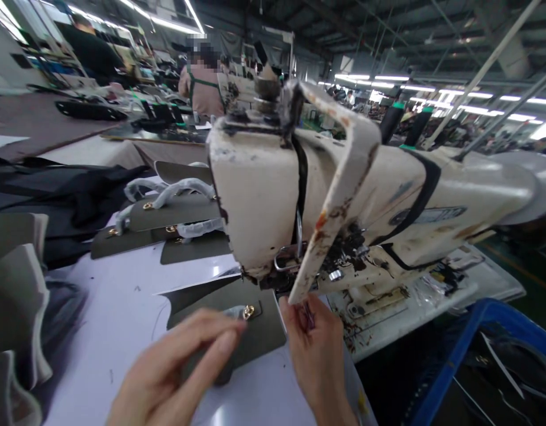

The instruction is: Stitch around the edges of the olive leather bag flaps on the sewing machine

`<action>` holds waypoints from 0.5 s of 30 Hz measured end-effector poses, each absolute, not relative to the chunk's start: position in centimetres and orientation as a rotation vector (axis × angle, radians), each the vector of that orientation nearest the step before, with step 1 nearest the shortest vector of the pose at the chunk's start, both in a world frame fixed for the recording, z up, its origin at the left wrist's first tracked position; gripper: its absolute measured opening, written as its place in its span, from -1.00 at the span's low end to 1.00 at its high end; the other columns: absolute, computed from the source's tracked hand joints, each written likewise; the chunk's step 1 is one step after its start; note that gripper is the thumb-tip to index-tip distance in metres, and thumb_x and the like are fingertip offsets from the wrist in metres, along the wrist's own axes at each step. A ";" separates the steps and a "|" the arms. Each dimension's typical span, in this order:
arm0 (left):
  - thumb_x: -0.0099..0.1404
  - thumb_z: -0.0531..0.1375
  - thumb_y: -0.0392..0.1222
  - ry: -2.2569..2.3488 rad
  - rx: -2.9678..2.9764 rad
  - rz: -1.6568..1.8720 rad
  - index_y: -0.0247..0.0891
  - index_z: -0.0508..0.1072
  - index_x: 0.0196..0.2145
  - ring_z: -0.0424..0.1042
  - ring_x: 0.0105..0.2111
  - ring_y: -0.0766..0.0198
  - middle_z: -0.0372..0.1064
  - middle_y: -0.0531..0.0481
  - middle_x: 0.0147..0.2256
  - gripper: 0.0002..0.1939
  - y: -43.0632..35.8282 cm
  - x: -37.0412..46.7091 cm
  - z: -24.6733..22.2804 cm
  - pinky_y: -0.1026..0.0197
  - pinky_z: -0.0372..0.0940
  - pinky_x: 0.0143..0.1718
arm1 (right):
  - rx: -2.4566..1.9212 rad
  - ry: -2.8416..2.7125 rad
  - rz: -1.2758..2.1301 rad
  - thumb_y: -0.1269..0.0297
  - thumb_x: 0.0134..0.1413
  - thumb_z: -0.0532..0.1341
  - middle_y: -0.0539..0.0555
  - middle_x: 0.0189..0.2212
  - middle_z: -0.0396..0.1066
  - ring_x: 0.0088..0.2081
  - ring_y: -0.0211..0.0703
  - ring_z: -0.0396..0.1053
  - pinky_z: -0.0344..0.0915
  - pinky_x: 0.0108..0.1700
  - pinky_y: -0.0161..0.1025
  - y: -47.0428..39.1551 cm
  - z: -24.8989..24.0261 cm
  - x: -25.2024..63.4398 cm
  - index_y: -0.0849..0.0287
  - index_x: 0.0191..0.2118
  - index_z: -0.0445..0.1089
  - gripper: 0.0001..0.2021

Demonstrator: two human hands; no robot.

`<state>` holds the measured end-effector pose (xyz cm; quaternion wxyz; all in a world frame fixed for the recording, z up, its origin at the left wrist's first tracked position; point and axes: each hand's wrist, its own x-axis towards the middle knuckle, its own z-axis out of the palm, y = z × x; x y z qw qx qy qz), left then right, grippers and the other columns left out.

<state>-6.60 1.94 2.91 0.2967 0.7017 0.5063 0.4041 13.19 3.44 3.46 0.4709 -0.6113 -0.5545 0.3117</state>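
Observation:
A dark olive panel (259, 337) lies flat on the white work surface, partly under the head of a worn cream sewing machine (255, 195). Gold-coloured hardware (248, 312) and a piece of clear wrapping sit on the panel. My left hand (179, 367) hovers over its near left part, thumb and forefinger stretched out with a gap between them, tips just short of the hardware. Below the needle area, my right hand (317, 349) has its fingers closed by the panel's right edge. Something small and dark shows between them, too hidden to name.
Olive panels with plastic-wrapped handles (184, 192) lie behind, left of the machine. Pale-edged olive pieces (15, 296) stand at the left, near black fabric (77, 189). A blue crate (454, 349) holds dark pieces at the lower right. A person (204, 89) is farther back.

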 end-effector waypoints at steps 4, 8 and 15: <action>0.35 0.15 -0.05 1.772 2.348 0.729 -0.15 0.49 -0.03 0.37 -0.03 0.01 0.43 -0.09 -0.05 -0.71 9.5 -10.5 2.7 -0.02 0.27 0.03 | -1.239 -1.211 1.304 -0.20 0.27 0.09 -0.06 -0.55 0.14 -0.53 -0.35 0.06 -0.04 -0.50 -0.36 1.2 4.7 11.0 0.19 -0.33 0.37 -0.51; 0.40 0.06 -0.09 1.781 2.357 0.443 -0.12 0.52 -0.20 0.47 -0.25 0.14 0.47 0.01 -0.21 -0.76 12.2 -10.7 1.5 0.16 0.27 -0.27 | -0.751 -0.655 2.004 -0.37 0.11 0.12 -0.12 -0.57 0.10 -0.67 -0.46 -0.11 -0.18 -0.62 -0.41 1.3 4.5 7.4 0.24 -0.09 0.45 -0.32; 0.43 0.04 -0.02 2.174 2.302 0.916 -0.14 0.44 -0.09 0.45 -0.23 0.16 0.43 0.01 -0.18 -0.74 8.3 -10.6 3.4 0.19 0.20 -0.35 | -0.472 0.036 2.055 0.14 0.39 0.10 -0.07 -0.53 0.23 -0.66 -0.49 0.05 -0.09 -0.61 -0.49 4.1 4.2 5.1 0.35 -0.05 0.41 -0.67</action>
